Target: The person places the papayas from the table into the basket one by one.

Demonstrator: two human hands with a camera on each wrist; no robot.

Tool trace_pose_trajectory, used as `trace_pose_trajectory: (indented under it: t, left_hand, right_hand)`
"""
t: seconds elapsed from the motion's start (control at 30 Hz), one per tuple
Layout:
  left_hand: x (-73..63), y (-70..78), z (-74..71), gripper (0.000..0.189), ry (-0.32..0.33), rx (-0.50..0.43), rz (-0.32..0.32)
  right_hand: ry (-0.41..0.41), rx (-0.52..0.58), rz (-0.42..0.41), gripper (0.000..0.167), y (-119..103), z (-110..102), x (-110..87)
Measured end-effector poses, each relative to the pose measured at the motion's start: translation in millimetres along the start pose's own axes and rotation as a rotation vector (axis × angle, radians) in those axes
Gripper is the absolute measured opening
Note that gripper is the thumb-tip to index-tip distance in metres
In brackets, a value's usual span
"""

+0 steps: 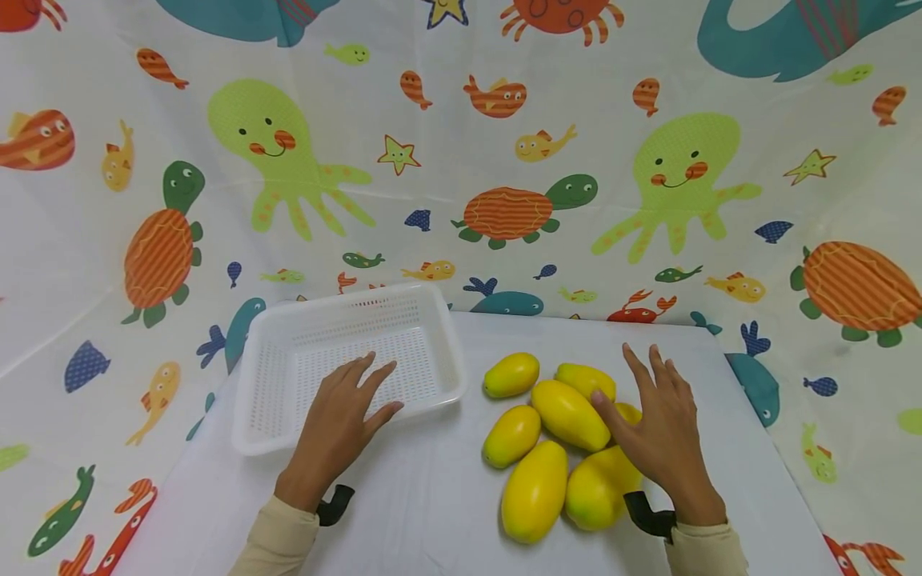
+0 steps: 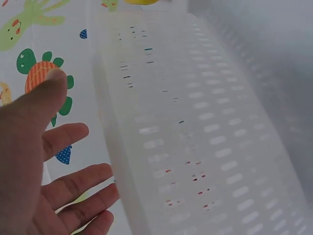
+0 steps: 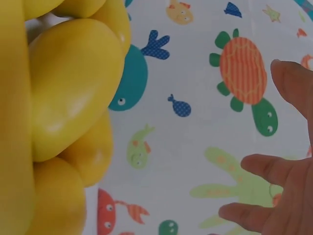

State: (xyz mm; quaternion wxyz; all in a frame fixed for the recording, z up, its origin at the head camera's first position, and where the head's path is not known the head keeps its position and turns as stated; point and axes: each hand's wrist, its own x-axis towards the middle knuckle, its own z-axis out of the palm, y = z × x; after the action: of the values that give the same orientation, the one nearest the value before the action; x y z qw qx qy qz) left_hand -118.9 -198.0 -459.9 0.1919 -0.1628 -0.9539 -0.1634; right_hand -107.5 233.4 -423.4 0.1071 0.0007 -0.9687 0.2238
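Observation:
A white perforated plastic basket (image 1: 254, 400) stands at the left of the table. My left hand (image 1: 341, 416) hovers over its front edge with fingers spread and nothing in them. In the left wrist view, the fingertips overlap the side of the basket (image 2: 142, 112). Several yellow mangoes (image 1: 571, 414), some greenish at one end, lie in a loose group right of the basket. Over the right side of this group my right hand (image 1: 666, 432) is raised with its fingers apart, partly covering the mangoes behind it. Mangoes (image 3: 78, 88) fill the left of the right wrist view.
A white cloth covers the table (image 1: 432, 512). Behind and along both sides hangs a curtain (image 1: 446, 160) printed with sea animals. The basket's far side stands close to that curtain. Both wrists carry a black strap piece (image 1: 335, 506).

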Motion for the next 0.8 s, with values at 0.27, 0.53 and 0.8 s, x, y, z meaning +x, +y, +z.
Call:
trace_pose_trajectory:
  t: [0.27, 0.53, 0.8]
  left_hand:
    - [-8.5, -4.8, 1.8, 0.066, -0.022, -0.036, -0.027]
    - [-14.2, -6.9, 6.1, 0.063, -0.033, -0.072, -0.047]
    - [-21.4, -8.7, 10.8, 0.060, -0.044, -0.144, -0.112]
  right_hand:
    - [-0.018, 0.003, 0.065, 0.092, 11, 1, -11.2]
    - [-0.080, 0.001, 0.162, 0.094, 23, 2, -20.7]
    - [-0.143, -0.012, 0.254, 0.099, 38, 4, -29.8]
